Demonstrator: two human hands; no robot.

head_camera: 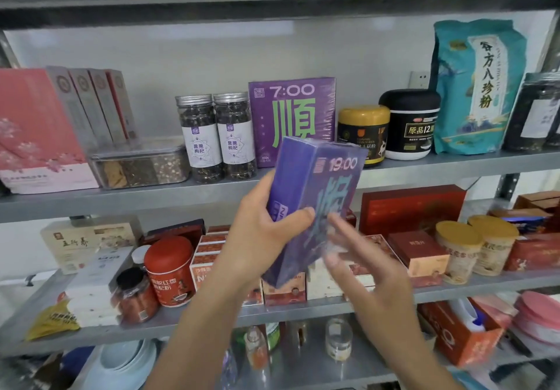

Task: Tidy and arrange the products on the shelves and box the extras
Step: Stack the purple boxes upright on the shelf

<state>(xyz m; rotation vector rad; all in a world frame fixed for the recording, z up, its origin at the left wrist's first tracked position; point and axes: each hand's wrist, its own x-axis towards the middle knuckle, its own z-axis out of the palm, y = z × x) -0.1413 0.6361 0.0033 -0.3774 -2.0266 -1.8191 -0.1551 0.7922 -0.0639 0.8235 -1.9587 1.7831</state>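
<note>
A purple shrink-wrapped box marked 19:00 [315, 195] is tilted in the air in front of the middle shelves. My left hand [266, 229] grips its lower left side, thumb across the front. My right hand [360, 256] is blurred, its fingers straight and spread beside the box's lower right edge; contact is unclear. A matching purple box marked 7:00 [291, 117] stands upright on the upper shelf [121, 199], just behind the held box.
Two dark-filled jars [216, 138] stand left of the 7:00 box, pink boxes [39, 132] further left. A gold-lid tub [362, 132], a black tub [412, 123] and a teal bag [478, 86] stand right. The lower shelf [303, 311] holds red tins and boxes.
</note>
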